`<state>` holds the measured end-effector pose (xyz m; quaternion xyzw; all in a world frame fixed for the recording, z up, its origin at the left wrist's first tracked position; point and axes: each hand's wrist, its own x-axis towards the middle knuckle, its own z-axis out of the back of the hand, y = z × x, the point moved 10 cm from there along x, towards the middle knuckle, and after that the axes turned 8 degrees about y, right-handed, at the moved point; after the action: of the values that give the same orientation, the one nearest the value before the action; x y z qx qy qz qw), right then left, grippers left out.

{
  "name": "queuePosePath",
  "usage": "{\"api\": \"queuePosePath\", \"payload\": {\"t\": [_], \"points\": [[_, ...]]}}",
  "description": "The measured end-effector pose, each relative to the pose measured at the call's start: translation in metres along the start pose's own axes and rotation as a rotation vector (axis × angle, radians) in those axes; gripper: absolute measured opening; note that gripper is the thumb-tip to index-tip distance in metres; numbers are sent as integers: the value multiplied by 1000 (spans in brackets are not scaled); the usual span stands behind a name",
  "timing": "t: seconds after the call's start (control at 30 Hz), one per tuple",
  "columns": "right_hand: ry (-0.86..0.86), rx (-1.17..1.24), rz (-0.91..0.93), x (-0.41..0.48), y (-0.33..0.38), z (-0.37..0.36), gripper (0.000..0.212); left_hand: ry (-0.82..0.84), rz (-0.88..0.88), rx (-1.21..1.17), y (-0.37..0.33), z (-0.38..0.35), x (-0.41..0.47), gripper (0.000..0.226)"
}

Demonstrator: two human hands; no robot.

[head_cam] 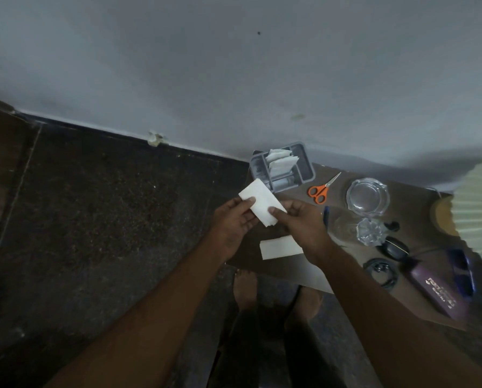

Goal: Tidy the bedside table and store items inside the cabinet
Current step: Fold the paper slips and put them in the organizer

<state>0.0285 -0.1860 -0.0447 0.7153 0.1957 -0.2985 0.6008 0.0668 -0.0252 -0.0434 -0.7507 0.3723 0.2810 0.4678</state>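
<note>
Both hands hold one folded white paper [260, 198] above the left end of the brown bedside table [343, 264]. My left hand [235, 222] pinches its left edge and my right hand [301, 222] pinches its right edge, thumbs on top. A second white paper [280, 247] lies flat on the table just below the hands. Behind the held paper, at the table's back left corner, stands a grey divided organiser tray [305, 166] with white folded papers in it.
On the table lie orange-handled scissors [321, 189], a glass ashtray [368, 196], a blue pen [326, 215], crumpled clear plastic [370, 231], a black case [394, 247], a coiled black cable [381, 271], a purple box [438, 289] and a lamp shade [478, 208]. Dark floor spreads left.
</note>
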Motion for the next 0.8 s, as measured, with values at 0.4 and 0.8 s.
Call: {"api": "queuePosePath", "payload": {"t": [0.4,0.8], "points": [[-86,-432,237,-17,96,63,15,28,-198,482,-44,-47,-2,14],[-114,-309,240,-20,161,93,6,128,-309,464,-83,-128,24,24]]}}
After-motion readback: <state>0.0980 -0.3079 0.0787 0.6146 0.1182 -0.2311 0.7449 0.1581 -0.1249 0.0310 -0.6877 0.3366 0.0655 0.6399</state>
